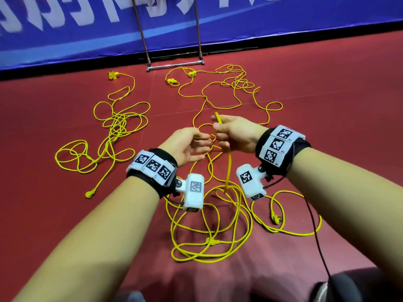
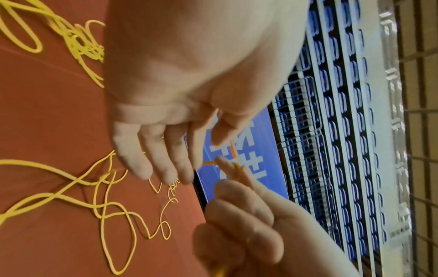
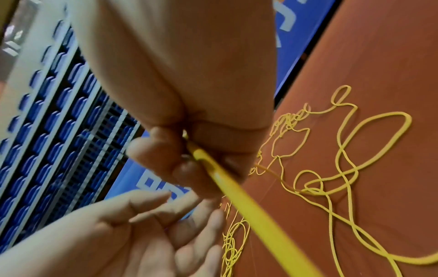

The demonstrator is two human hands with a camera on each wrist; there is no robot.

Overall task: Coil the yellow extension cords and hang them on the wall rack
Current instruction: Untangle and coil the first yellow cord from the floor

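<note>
R hand (image 1: 234,136) grips yellow cord (image 1: 229,171) mid-air, L hand (image 1: 187,147) loose beside it.

Cord runs through R fist, short end poking up, rest dropping to tangled loops on red floor (image 1: 54,110). 2nd cord tangle (image 1: 113,131) lies apart to the left; plugs near metal rack (image 1: 174,64) base by blue banner (image 1: 87,29). L fingers (image 2: 142,165) straight, relaxed, holding nothing, close to R hand.

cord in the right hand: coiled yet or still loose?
Still loose. The right hand grips one strand of yellow cord, which drops straight to sprawled loops on the red floor; no coil gathered in either hand.
</note>
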